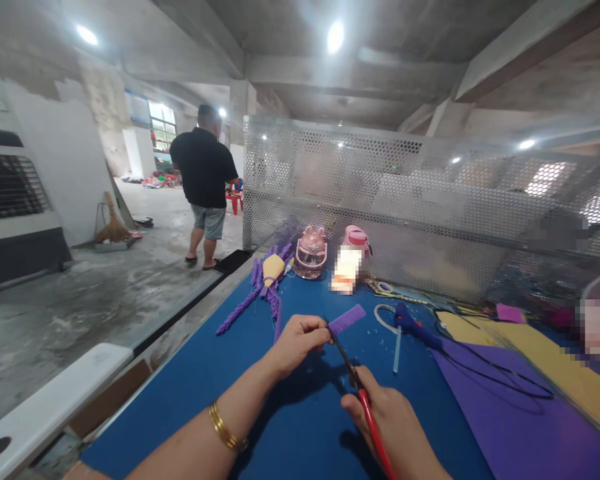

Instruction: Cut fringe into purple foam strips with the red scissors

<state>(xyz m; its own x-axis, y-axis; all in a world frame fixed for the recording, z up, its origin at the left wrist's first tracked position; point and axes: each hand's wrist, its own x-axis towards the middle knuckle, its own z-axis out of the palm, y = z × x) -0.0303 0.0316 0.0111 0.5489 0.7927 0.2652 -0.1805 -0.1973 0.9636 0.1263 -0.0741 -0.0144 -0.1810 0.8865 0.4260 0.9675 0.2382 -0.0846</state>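
Fingers pinched, my left hand grips one end of a short purple strip above the blue table. My right hand is closed around red-handled scissors. Their dark blades reach up and left to the strip, close beside my left fingertips; whether they cut into it I cannot tell. Beyond my left hand lies a purple braided piece with a yellow top. A blue glue gun with a clear glue stick near it rests to the right.
At the back of the blue table stand a pink cup and a pink bottle, before a perforated metal screen. Purple sheet and yellow sheets cover the right side. A person stands beyond the left edge; a white stool is nearer.
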